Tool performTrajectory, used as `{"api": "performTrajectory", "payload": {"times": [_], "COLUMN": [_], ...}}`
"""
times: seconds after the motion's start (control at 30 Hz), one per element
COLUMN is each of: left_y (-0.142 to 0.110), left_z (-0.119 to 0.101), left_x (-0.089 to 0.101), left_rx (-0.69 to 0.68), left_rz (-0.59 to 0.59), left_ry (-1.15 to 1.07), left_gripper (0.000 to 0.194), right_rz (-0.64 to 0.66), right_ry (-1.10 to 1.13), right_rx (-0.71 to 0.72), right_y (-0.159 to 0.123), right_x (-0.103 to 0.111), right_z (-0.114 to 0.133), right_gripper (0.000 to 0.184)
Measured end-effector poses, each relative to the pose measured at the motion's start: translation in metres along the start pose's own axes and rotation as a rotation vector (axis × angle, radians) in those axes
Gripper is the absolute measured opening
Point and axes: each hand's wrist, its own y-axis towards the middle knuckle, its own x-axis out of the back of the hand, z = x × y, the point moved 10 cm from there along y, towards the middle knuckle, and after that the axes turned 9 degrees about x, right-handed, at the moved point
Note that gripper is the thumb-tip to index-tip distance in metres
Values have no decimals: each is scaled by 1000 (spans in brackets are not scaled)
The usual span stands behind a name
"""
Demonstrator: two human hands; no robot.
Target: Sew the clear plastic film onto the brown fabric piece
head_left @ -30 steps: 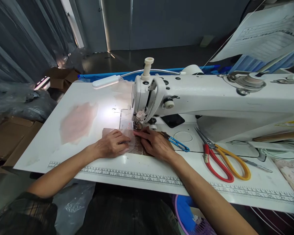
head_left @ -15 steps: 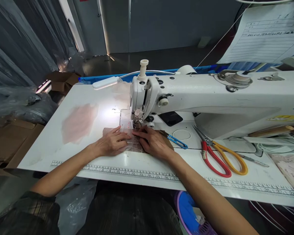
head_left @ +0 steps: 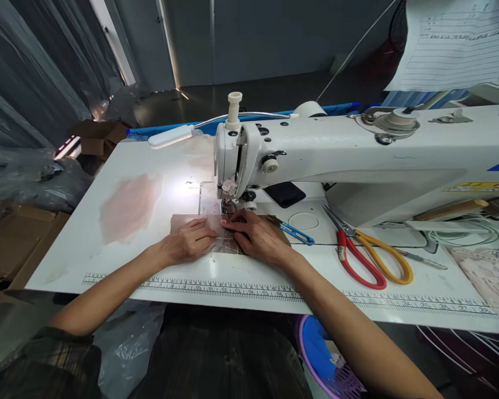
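A white sewing machine (head_left: 357, 149) stands on a white table (head_left: 241, 285). In front of its needle lies a small sheer piece of fabric (head_left: 216, 233) over a brown patch. My left hand (head_left: 189, 243) lies flat on the fabric's left part, fingers stretched toward the needle. My right hand (head_left: 260, 238) presses on the fabric's right part, its fingertips close to the presser foot (head_left: 228, 206). Neither hand grips anything.
Blue thread snips (head_left: 296, 232) lie just right of my right hand. Red and yellow scissors (head_left: 370, 257) lie further right. A pale pink fabric piece (head_left: 128, 206) rests on the left. A gooseneck lamp (head_left: 170, 136) lights the needle area. Lace fabric (head_left: 488, 274) sits far right.
Both hands have slid the fabric slightly toward the needle; the camera view has shifted a little, so everything sits somewhat more to the left.
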Motion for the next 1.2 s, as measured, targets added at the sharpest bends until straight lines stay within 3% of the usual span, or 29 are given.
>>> {"api": "performTrajectory", "payload": {"times": [0.27, 0.47, 0.63, 0.8, 1.2], "left_y": [-9, -11, -9, -10, -6], "left_z": [-6, 5, 5, 4, 0], "left_x": [-2, -11, -7, -8, -3], "left_rx": [-160, -58, -58, -56, -31], "left_rz": [108, 200, 107, 85, 7], "left_ry": [51, -73, -61, -55, -22], "left_gripper": [13, 15, 10, 12, 11], "right_rz": [-2, -13, -23, -5, 9], "right_ry": [-59, -73, -2, 32, 0], "right_rx": [22, 43, -4, -67, -20], "right_y": [0, 1, -1, -1, -2], "right_x": [2, 2, 2, 4, 4], "right_z": [4, 6, 1, -4, 2], "right_gripper": [35, 35, 38, 41, 39]}}
